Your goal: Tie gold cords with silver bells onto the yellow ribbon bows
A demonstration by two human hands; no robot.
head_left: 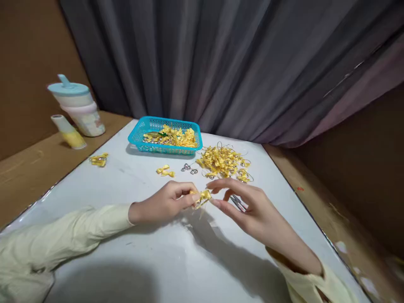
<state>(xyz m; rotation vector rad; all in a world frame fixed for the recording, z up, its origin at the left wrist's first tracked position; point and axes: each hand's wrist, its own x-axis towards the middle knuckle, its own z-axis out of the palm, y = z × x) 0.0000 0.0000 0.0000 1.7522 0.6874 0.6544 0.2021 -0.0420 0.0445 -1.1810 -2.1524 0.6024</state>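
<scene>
Yellow bow [206,194] sits pinched in left hand [172,202], right hand [249,206] half open.

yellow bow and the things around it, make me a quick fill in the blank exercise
1. The left hand pinches a bow coloured ____.
2. In the picture, the big pile of bows lies to the ____ of the basket.
3. In the picture, the lidded cup stands to the basket's ____.

Missing words: yellow; right; left.
</scene>
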